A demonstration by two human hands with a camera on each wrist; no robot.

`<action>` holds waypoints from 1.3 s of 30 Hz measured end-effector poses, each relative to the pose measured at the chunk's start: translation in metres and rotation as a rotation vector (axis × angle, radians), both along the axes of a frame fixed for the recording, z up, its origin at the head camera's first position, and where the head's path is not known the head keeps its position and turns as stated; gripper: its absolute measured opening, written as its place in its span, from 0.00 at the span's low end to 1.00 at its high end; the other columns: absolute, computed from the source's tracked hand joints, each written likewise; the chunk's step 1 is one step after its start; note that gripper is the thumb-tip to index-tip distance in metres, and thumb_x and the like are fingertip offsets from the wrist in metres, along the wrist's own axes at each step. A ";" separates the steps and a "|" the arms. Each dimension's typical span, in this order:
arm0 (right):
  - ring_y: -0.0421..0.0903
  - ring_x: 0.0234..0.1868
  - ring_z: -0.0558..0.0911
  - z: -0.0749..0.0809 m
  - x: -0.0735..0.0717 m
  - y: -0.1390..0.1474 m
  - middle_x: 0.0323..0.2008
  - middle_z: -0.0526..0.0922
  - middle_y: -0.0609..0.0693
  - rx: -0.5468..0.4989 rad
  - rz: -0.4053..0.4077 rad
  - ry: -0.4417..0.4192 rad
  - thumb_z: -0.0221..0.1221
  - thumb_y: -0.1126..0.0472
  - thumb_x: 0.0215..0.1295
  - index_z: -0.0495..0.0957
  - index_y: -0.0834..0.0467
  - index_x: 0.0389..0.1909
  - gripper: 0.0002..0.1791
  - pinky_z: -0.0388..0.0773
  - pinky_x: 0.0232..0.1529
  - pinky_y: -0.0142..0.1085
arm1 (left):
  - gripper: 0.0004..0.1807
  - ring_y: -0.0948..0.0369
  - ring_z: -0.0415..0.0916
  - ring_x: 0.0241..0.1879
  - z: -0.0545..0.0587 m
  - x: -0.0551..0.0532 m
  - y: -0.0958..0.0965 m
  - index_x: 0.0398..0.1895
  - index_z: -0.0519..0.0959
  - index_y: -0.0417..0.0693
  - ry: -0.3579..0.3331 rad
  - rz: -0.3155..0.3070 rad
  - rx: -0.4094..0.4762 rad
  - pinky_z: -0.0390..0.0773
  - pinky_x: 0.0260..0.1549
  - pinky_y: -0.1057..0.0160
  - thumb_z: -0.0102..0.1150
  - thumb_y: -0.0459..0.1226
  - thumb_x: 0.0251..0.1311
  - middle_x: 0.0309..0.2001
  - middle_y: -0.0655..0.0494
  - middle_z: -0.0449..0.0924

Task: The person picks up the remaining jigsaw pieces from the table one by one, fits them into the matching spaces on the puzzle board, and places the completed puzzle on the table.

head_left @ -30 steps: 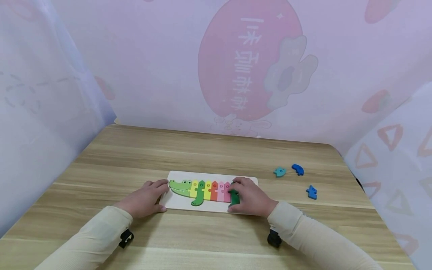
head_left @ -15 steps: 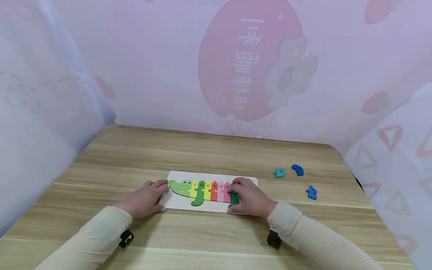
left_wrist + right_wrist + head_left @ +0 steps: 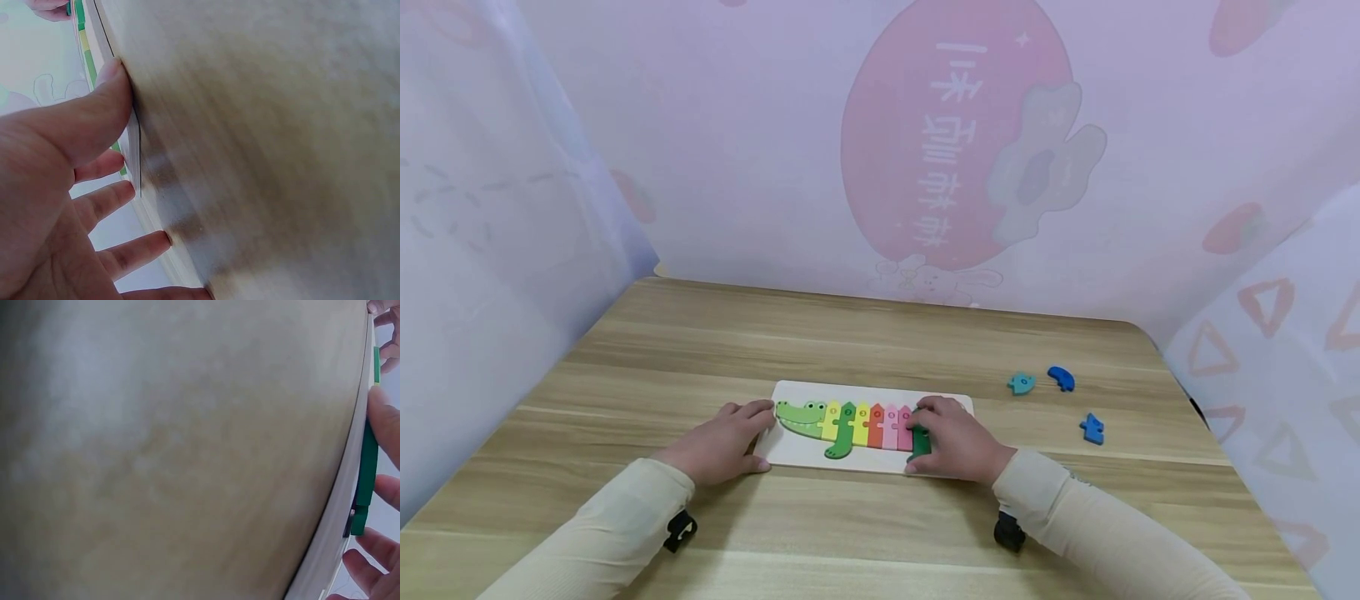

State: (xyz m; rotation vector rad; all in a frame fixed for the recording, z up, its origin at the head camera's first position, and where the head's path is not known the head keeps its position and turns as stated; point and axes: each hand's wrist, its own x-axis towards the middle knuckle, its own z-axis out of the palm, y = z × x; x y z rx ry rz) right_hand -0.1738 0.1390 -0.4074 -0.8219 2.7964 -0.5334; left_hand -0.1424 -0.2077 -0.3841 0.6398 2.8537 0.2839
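Note:
A white puzzle board (image 3: 872,462) lies on the table, bearing a crocodile: a light green head piece (image 3: 801,419), a green leg piece (image 3: 842,437), and yellow, orange and pink body pieces. My left hand (image 3: 718,442) rests at the board's left end, fingers relaxed, with its thumb (image 3: 109,100) touching the near edge. Over the board's right part, my right hand (image 3: 962,442) pinches a dark green puzzle piece (image 3: 921,442) beside the pink ones. In the right wrist view that dark green piece (image 3: 367,465) sits between thumb and fingers; its seating is unclear. My hand hides the board's right end.
Three loose puzzle pieces lie at the right: a teal one (image 3: 1022,383), a curved blue one (image 3: 1062,378) and another blue one (image 3: 1093,428). A printed pale curtain (image 3: 760,167) hangs behind the wooden table (image 3: 850,533) and along its sides.

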 end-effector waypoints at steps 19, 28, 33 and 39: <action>0.53 0.63 0.66 0.001 0.002 0.002 0.61 0.70 0.54 -0.020 0.024 0.017 0.71 0.40 0.49 0.77 0.53 0.57 0.35 0.66 0.64 0.48 | 0.24 0.38 0.66 0.59 -0.001 0.000 -0.002 0.51 0.73 0.46 0.023 -0.019 0.019 0.74 0.52 0.42 0.68 0.45 0.55 0.66 0.39 0.64; 0.53 0.64 0.65 0.000 0.001 0.001 0.62 0.70 0.54 -0.004 0.015 0.015 0.71 0.40 0.49 0.77 0.52 0.57 0.36 0.66 0.65 0.48 | 0.24 0.39 0.66 0.59 -0.001 0.000 -0.001 0.51 0.73 0.46 0.015 -0.011 0.014 0.74 0.52 0.42 0.68 0.45 0.55 0.67 0.40 0.64; 0.52 0.65 0.65 0.001 0.001 0.001 0.63 0.69 0.54 0.011 0.002 0.011 0.71 0.40 0.49 0.77 0.52 0.58 0.36 0.66 0.65 0.48 | 0.23 0.39 0.66 0.59 -0.002 -0.001 -0.001 0.51 0.73 0.47 0.014 -0.009 0.009 0.74 0.52 0.42 0.68 0.45 0.55 0.67 0.40 0.63; 0.53 0.65 0.65 0.004 0.002 0.000 0.63 0.69 0.54 0.009 -0.011 0.001 0.71 0.40 0.49 0.76 0.52 0.58 0.36 0.66 0.64 0.48 | 0.24 0.39 0.66 0.59 -0.003 -0.001 -0.001 0.52 0.73 0.46 0.013 -0.006 0.004 0.74 0.52 0.43 0.68 0.46 0.55 0.67 0.40 0.63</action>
